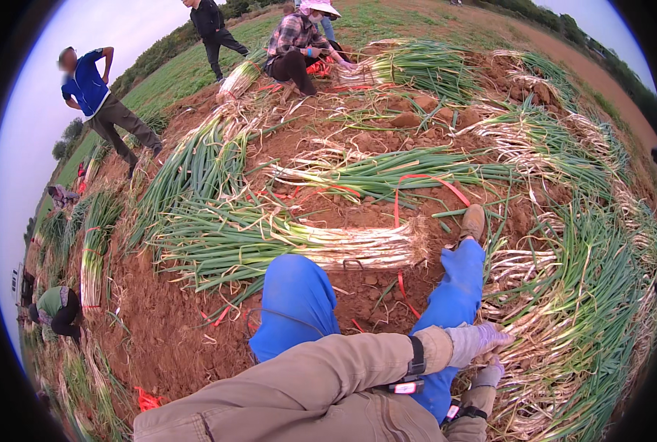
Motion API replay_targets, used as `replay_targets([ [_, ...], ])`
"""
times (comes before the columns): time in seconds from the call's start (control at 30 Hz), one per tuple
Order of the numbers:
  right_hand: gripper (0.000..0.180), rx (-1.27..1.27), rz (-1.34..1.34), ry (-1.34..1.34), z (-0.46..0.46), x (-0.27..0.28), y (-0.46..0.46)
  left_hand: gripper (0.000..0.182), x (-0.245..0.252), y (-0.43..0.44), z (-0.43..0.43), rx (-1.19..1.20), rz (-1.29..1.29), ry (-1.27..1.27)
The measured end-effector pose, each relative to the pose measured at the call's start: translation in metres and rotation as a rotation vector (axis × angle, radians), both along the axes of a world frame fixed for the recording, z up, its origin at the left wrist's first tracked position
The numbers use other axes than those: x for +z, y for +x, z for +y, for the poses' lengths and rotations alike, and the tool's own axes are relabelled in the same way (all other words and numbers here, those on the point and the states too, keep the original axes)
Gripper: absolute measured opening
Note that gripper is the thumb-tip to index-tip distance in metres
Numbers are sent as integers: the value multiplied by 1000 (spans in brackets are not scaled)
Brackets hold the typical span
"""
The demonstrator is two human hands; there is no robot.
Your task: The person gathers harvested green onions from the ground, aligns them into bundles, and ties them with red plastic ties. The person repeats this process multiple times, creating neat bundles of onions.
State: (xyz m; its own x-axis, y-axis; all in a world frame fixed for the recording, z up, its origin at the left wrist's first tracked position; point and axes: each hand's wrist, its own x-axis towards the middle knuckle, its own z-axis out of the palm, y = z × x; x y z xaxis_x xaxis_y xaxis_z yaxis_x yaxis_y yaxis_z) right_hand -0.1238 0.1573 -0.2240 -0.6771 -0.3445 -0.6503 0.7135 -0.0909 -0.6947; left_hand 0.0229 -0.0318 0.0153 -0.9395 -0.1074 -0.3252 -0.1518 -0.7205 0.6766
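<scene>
Both hands reach to my right, to a long heap of green onions [571,331] with white stalks and green leaves. My left hand [486,338], in a pale glove, has its fingers closed around white stalks at the heap's near edge. Just below it, my right hand [491,374], also gloved, touches the same edge; its fingers are partly hidden. In front of my knees lies a gathered bundle of green onions [356,246], roots to the right and leaves to the left. A red strap [399,207] runs by its root end and out under it.
More green onions [383,171] lie beyond the bundle on reddish soil [168,331]. A person in a pink hat [306,44] squats at another pile. People stand at the upper left, one in a blue jacket [88,83]. A tied bundle [92,259] and a bending person [57,312] are at left.
</scene>
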Motion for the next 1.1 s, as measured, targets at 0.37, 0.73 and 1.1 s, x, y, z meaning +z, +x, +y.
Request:
replay_targets([
  [0.37, 32, -128, 225, -196, 0, 222, 26, 38, -11, 0, -8, -112, 6, -151],
  [0.73, 41, 100, 386, -180, -38, 214, 62, 29, -39, -8, 5, -149, -13, -356],
  [1.1, 44, 74, 74, -281, -29, 229, 80, 22, 28, 25, -15, -450, -201, -990],
])
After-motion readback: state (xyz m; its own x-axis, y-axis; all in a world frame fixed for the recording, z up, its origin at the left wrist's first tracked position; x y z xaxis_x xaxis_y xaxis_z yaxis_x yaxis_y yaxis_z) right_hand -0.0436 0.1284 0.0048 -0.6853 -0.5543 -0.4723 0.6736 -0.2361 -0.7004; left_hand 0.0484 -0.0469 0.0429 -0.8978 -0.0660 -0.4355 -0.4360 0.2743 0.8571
